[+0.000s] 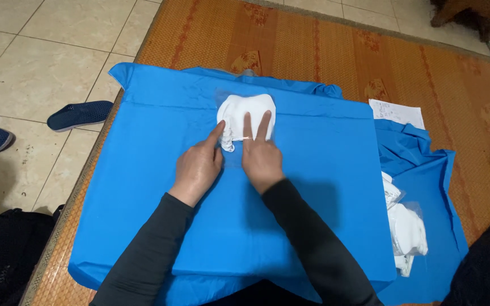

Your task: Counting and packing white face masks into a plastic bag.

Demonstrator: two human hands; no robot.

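From the head camera I see a white bundle in a clear plastic bag (246,118) lying on the upper middle of a folded blue sheet (313,170), which is spread flat over a woven orange mat (426,73) on the floor. Both hands are at the bundle's near edge. My left hand (198,166) lies loosely curled, palm down, its forefinger stretched out so that the tip meets the bundle's lower left corner; it grips nothing. My right hand (261,156) lies flat on the sheet just beside it, two fingers (264,126) spread and pressing down on the bundle's lower half; it is open and closes around nothing. The two hands lie close together, nearly touching. What the white thing inside the bag is I cannot make out; it looks like soft crumpled cloth or paper, and the bag's edges show only as a faint sheen. At the right, more blue cloth (426,181) lies rumpled, with further white bagged pieces (406,229) on it, partly hidden by the sheet's edge. A printed paper slip (397,112) lies on the mat beyond them. Dark shoes (79,114) stand on the tiled floor (41,68) at the left, one cut off by the frame. Dark shapes at the lower corners are too cropped to name.
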